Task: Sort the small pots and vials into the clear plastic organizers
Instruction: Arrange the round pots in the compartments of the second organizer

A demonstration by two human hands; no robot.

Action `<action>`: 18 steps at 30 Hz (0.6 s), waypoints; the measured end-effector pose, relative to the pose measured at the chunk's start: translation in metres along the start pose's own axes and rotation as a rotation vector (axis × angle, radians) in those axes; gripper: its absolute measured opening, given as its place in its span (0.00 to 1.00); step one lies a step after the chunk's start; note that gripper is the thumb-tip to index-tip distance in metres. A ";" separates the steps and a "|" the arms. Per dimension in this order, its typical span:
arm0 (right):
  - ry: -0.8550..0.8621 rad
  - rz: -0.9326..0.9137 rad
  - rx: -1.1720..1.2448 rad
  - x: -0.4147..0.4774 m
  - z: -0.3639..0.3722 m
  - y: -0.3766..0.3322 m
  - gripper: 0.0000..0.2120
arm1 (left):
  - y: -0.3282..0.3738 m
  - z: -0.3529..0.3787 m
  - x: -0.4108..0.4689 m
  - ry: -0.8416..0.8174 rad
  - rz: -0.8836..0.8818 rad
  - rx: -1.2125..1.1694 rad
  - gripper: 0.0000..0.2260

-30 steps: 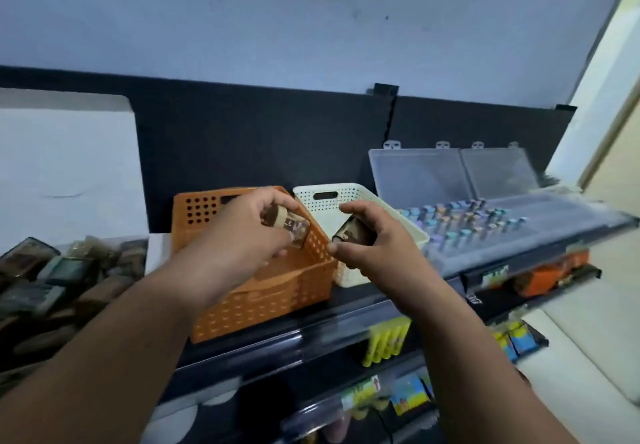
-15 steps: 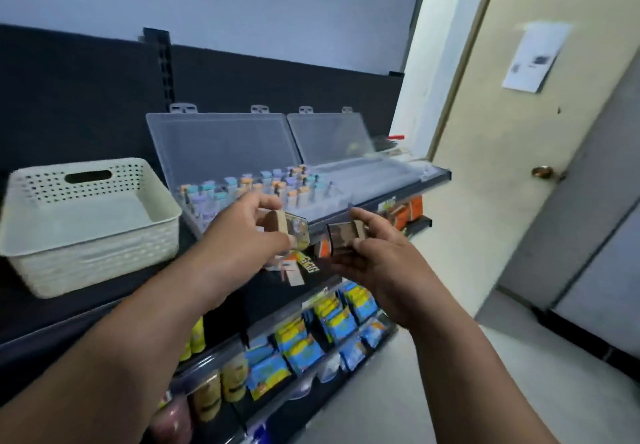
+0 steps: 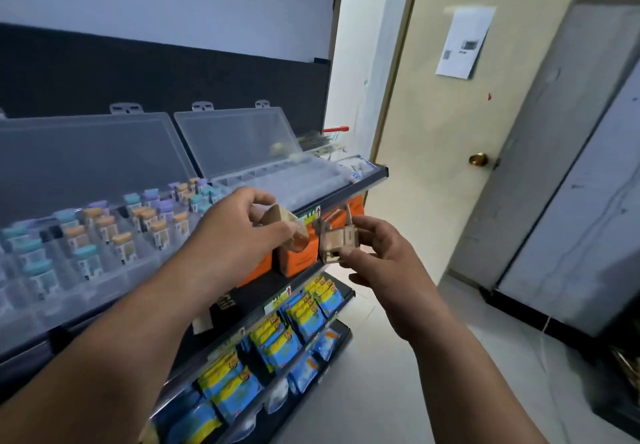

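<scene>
My left hand grips a small tan-lidded clear pot, held tilted in front of the shelf edge. My right hand holds a second small tan pot just to its right; the two pots are close but apart. On the top shelf stand two clear plastic organizers with their lids raised. The left organizer is filled with several vials with teal, orange and purple caps. The right organizer looks nearly bare; motion blur hides its inside.
Black shelving holds orange boxes under the top shelf and blue-yellow packets lower down. A beige door with a brass knob is to the right, a grey cabinet beyond it. A red-handled cart shows behind the shelf end.
My view swung right, away from the orange and white baskets to the organizers and the door. Both hands moved right along the shelf, each keeping hold of its pot.
</scene>
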State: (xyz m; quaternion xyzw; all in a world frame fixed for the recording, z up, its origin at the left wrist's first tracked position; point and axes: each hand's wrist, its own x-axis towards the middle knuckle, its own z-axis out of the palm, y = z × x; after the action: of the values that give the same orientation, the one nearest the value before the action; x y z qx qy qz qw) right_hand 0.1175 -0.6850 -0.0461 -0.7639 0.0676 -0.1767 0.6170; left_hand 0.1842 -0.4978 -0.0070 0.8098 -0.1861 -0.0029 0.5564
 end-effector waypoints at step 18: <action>-0.159 -0.111 -0.224 0.253 0.003 0.015 0.21 | -0.027 -0.005 0.210 0.230 -0.076 0.362 0.17</action>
State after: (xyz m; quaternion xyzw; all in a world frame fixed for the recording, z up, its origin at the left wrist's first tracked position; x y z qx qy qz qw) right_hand 0.3548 -0.7670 -0.0136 -0.8421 -0.0046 -0.1410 0.5206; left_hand 0.3888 -0.5493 0.0129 0.8980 -0.0881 0.1022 0.4188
